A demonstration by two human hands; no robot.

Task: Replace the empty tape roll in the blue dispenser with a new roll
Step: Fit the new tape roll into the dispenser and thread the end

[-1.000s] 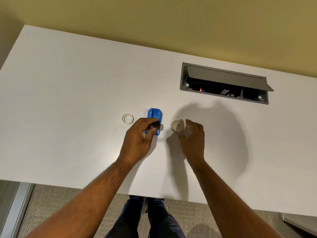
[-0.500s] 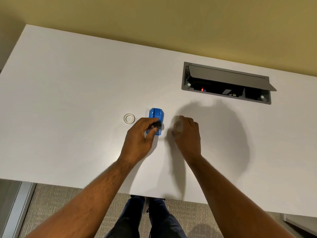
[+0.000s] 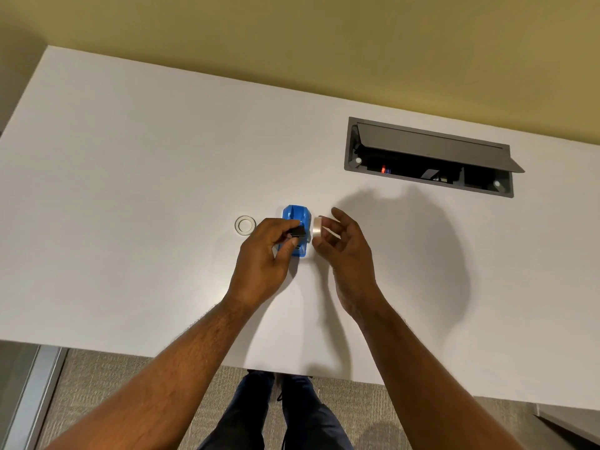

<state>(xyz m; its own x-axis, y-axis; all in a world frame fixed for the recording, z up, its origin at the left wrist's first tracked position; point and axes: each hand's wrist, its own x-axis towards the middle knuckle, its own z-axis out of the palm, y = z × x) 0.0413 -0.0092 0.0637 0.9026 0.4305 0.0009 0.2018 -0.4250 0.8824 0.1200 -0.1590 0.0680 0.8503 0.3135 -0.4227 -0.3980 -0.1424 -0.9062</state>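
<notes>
New roll (image 3: 317, 229) in right hand (image 3: 345, 251) — beside blue dispenser (image 3: 297, 219).

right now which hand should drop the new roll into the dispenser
The right hand. It already holds the new tape roll on edge, just beside the blue dispenser. The left hand is busy pinching a small black piece over the dispenser.

Blue dispenser (image 3: 297, 229) on the table, new roll (image 3: 317, 229) on edge beside it, empty ring (image 3: 245, 225) flat.
</notes>
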